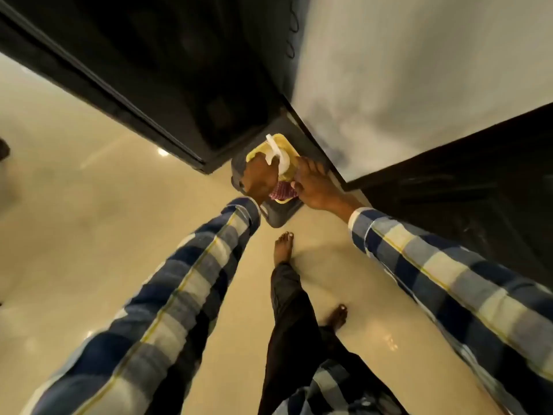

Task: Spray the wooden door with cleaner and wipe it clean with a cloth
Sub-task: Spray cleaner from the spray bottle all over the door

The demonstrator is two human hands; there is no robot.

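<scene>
Reaching down with both arms in checked sleeves toward a yellow tray (256,151) set on a grey stool (284,215) at the foot of the dark wooden door (155,70). Left hand (259,181) curled round the neck of the white spray bottle (276,155), which stands on the tray just below the door's lower corner. Right hand (314,187) laid at the tray's near right edge, fingers (302,167) bent down beside the bottle; hard to tell whether gripping the tray rim, the red checked cloth (282,191) or nothing yet. Cloth bunched on the tray between the 2 hands, partly covered by them.

Judged the pick-up stage, with spraying and wiping not yet begun. Best done by lifting the bottle straight up with a firm hold on the neck, nozzle kept pointing away, and pinching the cloth clear so the light tray does not lift or slide off the stool. Worth checking that the trigger finger can reach before turning to the door.

Glossy cream tiled floor (89,235) below, throwing back ceiling lights and likely slippery if cleaner drips. 2 bare feet planted behind the stool. Pale wall (404,70) to the right of the door, with a dark panel (478,190) further right.
</scene>
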